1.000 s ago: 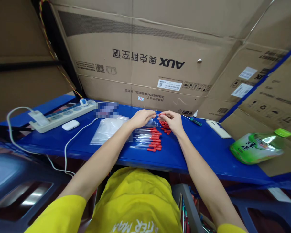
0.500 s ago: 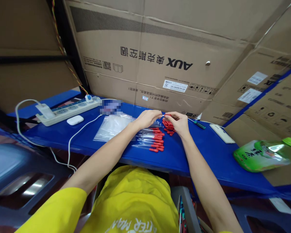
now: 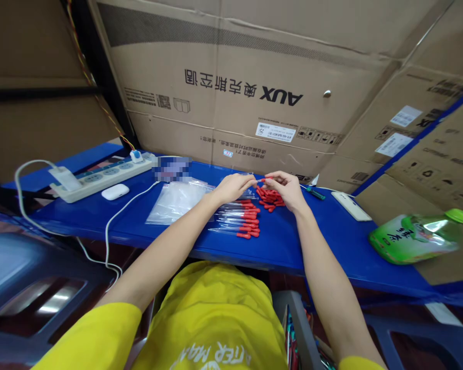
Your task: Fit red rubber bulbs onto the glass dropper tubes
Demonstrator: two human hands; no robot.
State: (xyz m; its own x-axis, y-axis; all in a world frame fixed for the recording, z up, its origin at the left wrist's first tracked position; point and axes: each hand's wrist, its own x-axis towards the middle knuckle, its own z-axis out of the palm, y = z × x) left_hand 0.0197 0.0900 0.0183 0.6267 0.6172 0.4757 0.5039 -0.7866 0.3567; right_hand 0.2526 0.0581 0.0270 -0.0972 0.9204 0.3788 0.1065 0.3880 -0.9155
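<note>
My left hand [image 3: 231, 186] and my right hand [image 3: 286, 188] meet above the blue table [image 3: 324, 231], fingertips pinched together. Between them is a thin clear tube; my left fingers grip it, and my right fingers pinch a small red cap [image 3: 264, 179] at its end. Below the hands lies a row of clear tubes with red caps [image 3: 242, 220]. A pile of loose red caps [image 3: 270, 198] sits just under my right hand.
Clear plastic bags [image 3: 177, 200] lie left of the tubes. A white power strip [image 3: 100, 177], charger cable and white earbud case [image 3: 114, 191] are at the far left. A white remote-like object [image 3: 350, 205] and a green bottle [image 3: 416, 236] lie at right. Cardboard boxes [image 3: 254, 92] wall the back.
The hands stay pinched together at the same spot over the tubes; only the camera view has shifted slightly.
</note>
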